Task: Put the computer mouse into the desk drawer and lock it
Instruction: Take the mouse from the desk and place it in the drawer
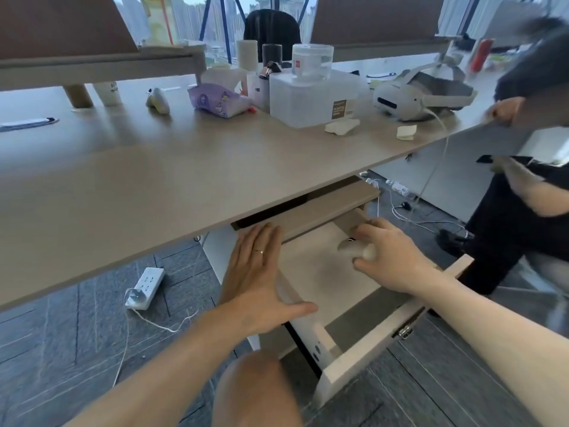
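Note:
The white desk drawer stands pulled out under the beige desk. Its metal lock sits on the front panel. My right hand reaches into the drawer and wraps around a pale grey computer mouse, which is near the drawer's back right corner, close to its floor. My left hand lies flat with fingers spread on the drawer's left side wall, thumb pointing inward over the drawer. It holds nothing.
On the desk stand a VR headset, a clear storage box, a purple tissue pack and paper scraps. A white power strip and cables lie on the grey carpet. Another person sits at the right. My knee is below.

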